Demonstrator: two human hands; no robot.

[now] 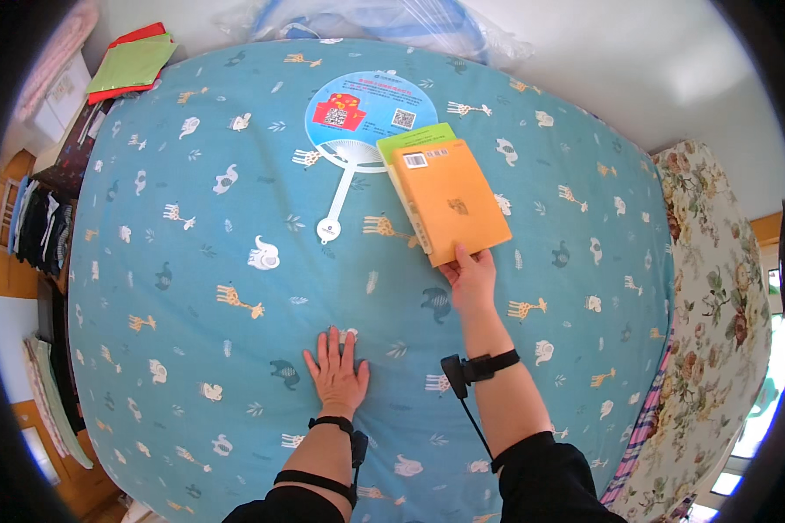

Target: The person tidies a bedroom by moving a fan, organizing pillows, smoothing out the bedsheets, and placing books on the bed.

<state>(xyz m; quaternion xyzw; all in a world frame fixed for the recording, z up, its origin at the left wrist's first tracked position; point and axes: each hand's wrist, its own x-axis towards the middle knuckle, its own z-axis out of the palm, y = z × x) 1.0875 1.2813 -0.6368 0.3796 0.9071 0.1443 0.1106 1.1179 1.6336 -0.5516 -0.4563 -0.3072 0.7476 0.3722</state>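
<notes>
My right hand (471,277) grips the near edge of an orange book (455,205), thumb on top and the other fingers curled underneath. Beneath the orange book a green book (417,137) shows at the far left edge; whether my fingers also hold it is hidden. A round blue hand fan (371,96) with a white handle lies flat, its lower right rim partly covered by the books. My left hand (337,373) rests palm down with fingers spread on the teal bedsheet (235,349), holding nothing.
Red and green bags or folders (133,63) lie at the far left corner. Clear plastic wrap with blue inside (392,19) lies beyond the bed's far edge. Dark clothes (42,225) sit on a shelf at left. A floral cloth (715,288) covers something along the right side.
</notes>
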